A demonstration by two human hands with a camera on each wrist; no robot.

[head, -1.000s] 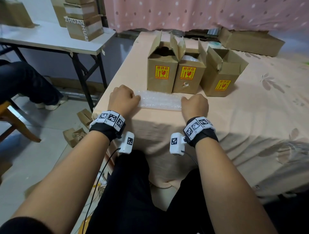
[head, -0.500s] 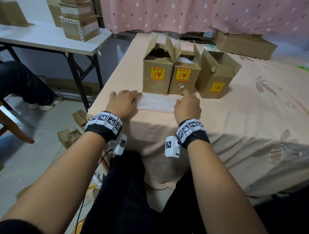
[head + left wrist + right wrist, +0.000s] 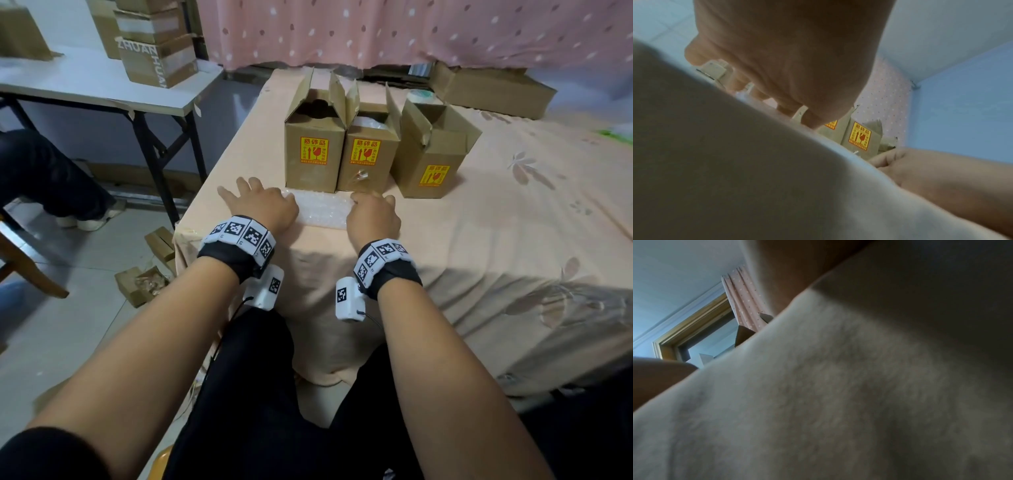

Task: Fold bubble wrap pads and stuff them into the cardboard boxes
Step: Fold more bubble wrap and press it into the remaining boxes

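Bubble wrap pad [image 3: 322, 212]: clear, bubbly, folded into a flat strip, lying on the peach cloth-covered surface [image 3: 479, 246] near its front edge, just in front of the boxes. Left hand [image 3: 263, 205] flat on the pad's left end, fingers spread wide and straight, some reaching past the pad onto the cloth. Right hand [image 3: 373, 214] on the pad's right end, fingers bent down at its far corner; can't tell if pinching or only pressing.

3 cardboard boxes upright w/ flaps open, red-yellow fragile labels: left box [image 3: 315, 150] dark inside, middle box [image 3: 371, 154] w/ bubble wrap showing at top, right box [image 3: 435, 161] angled, touching the middle one.
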